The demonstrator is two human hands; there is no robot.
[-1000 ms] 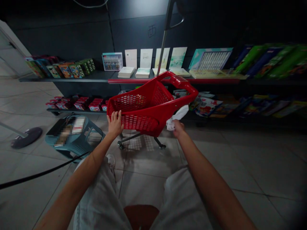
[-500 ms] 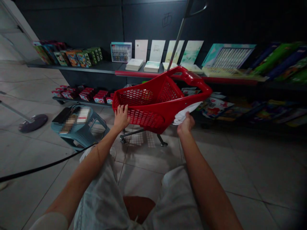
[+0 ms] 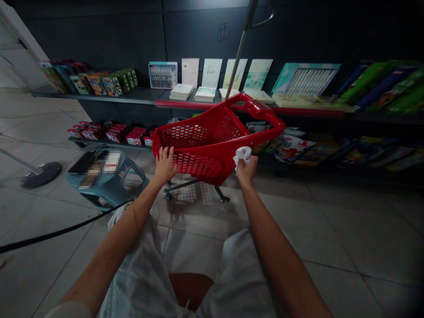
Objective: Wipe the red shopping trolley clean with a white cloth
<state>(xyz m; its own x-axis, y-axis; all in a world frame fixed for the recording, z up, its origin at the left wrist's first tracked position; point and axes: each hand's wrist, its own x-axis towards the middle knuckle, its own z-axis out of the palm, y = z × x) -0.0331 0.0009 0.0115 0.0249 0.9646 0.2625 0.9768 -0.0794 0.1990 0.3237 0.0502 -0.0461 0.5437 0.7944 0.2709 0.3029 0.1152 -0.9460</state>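
A small red plastic shopping cart [image 3: 212, 148] with perforated sides stands in front of me on metal legs with wheels. My left hand [image 3: 165, 165] rests against its near left corner, fingers spread over the upper edge. Bunched up in my right hand [image 3: 247, 170] is a white cloth [image 3: 243, 154], pinched between thumb and fingers. That hand is beside the cart's near side panel, below the handle [image 3: 270, 119]; whether the cloth touches the panel I cannot tell.
Behind the cart, a dark shelf unit [image 3: 115, 100] carries books, boxes and bags. A blue-grey stool [image 3: 109, 187] with blurred items on top stands to the left. A black cable [image 3: 59, 232] runs past my left leg, and a round stand base [image 3: 41, 174] is farther left.
My right hand has moved slightly left and the cloth, stretched out along the panel before, is now crumpled upright. My left hand keeps its place on the cart. The view has shifted slightly.
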